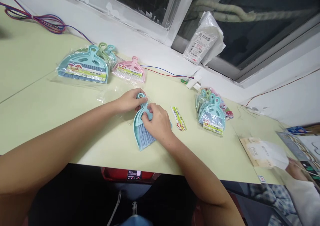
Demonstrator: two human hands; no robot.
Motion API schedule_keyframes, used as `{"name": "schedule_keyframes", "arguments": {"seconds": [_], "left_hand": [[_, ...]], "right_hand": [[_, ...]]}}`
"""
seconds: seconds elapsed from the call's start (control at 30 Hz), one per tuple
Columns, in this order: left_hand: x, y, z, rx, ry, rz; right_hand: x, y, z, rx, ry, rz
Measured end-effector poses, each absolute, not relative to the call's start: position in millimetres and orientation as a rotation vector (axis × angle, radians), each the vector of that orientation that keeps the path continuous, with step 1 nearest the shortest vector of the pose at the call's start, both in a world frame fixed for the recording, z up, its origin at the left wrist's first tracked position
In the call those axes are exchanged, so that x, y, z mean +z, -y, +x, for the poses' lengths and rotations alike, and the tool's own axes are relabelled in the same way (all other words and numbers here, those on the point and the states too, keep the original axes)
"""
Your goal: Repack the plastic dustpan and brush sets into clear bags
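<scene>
A light-blue dustpan (135, 129) lies on the table in front of me, with a small brush (145, 137) with grey-blue bristles nested in it. My left hand (131, 100) is closed round the handle end, its thumb on the brush handle. With fingers bent, my right hand (159, 123) grips the brush and pan at the shoulder, covering their right side. Just right of it lies a green and yellow label card (179, 118). A clear plastic bag (108, 94) lies crumpled behind my left wrist.
Bagged blue and green dustpan sets (83, 66) and a pink set (130, 69) lie at the back left. More bagged sets (212, 114) stand at the right. A white package (203, 39) leans on the window. At far right, another person's hand (296, 169) holds a tissue pack (260, 152).
</scene>
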State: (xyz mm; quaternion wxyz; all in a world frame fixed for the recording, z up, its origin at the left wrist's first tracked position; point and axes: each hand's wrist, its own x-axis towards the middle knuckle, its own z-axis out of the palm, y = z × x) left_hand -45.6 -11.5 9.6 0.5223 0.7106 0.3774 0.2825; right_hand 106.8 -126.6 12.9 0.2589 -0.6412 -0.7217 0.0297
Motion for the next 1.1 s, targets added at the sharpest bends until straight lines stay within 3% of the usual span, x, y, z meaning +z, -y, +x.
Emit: {"name": "schedule_keyframes", "arguments": {"seconds": [1.1], "left_hand": [[1.2, 11.2, -43.5, 0.749, -0.869, 1.563]], "right_hand": [[-0.2, 120.0, 106.0, 0.016, 1.984, -1.741]]}}
